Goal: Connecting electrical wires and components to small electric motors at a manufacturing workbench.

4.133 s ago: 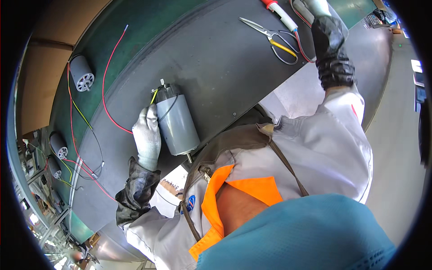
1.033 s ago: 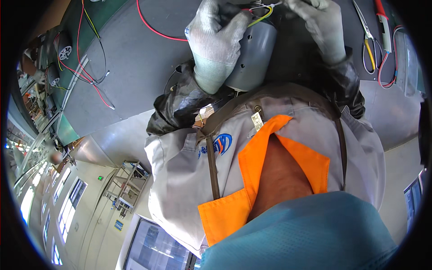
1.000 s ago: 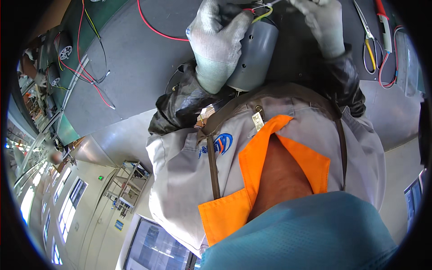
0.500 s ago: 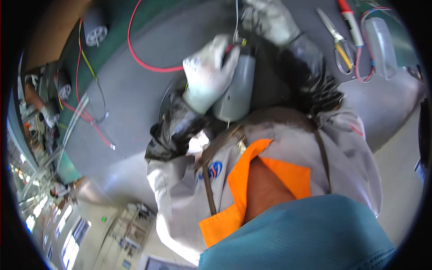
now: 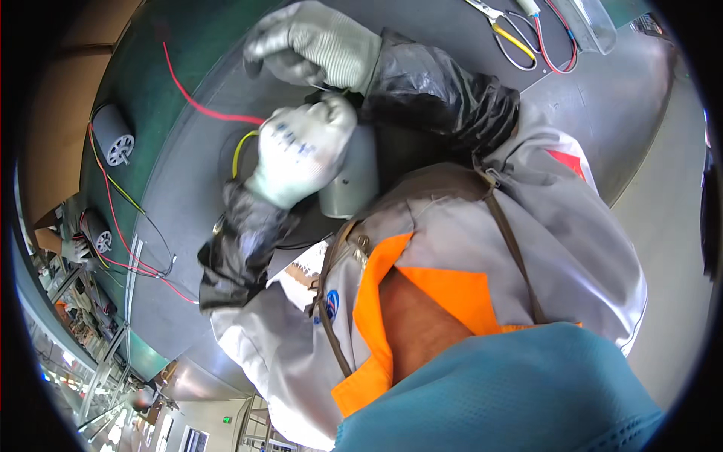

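A grey cylindrical motor (image 5: 358, 177) stands against my front, its top end covered by my gloved hands. My left hand (image 5: 301, 151), in a white knit glove, is closed at that end. A red wire (image 5: 215, 111) runs out of it to the left, and a yellow wire (image 5: 238, 154) loops beside its wrist. Just above and beyond, my right hand (image 5: 320, 47) has its fingers curled and pressed together over the left fingertips. What sits between the right fingers is hidden.
Two more grey motors (image 5: 113, 135) with red, yellow and black leads lie at the left. Scissors (image 5: 503, 34) with a yellow handle, a red cable (image 5: 556, 66) and a clear plastic tray (image 5: 591, 26) are at the upper right. A cardboard box (image 5: 56, 128) stands far left.
My right hand has moved left and down, from beyond the motor to close above my left hand. The red wire's free length has shifted left. The whole view has swung somewhat.
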{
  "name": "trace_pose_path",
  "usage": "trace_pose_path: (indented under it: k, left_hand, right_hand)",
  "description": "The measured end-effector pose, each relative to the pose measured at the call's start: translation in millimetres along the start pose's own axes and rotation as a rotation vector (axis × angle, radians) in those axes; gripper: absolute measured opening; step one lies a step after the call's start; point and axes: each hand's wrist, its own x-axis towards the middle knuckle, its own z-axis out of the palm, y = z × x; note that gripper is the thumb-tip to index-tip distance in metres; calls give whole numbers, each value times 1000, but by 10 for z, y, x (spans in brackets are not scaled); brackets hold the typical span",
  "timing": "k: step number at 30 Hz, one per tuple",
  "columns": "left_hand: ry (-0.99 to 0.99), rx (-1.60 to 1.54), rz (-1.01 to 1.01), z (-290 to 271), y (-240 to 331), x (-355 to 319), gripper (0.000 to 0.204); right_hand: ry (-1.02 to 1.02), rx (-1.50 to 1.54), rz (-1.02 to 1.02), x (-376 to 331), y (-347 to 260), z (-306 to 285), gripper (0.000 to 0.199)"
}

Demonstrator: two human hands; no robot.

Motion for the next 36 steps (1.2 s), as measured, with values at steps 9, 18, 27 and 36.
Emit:
trace_pose_path:
  k: [9, 18, 27, 36]
  left_hand:
    - [40, 0, -305, -214, 66, 133, 28]
    - [93, -1374, -394, 182, -460, 335, 42]
    - [250, -2204, -601, 348, -539, 246, 33]
    - [544, -1215, -34, 845, -914, 48, 38]
  right_hand:
    - [1066, -2108, -241, -1968, -741, -800, 35]
    - [695, -2057, 125, -3067, -309, -492, 76]
    - [394, -603, 206, -2447, -661, -692, 64]
    - [-140, -1872, -37, -1676, -649, -162, 64]
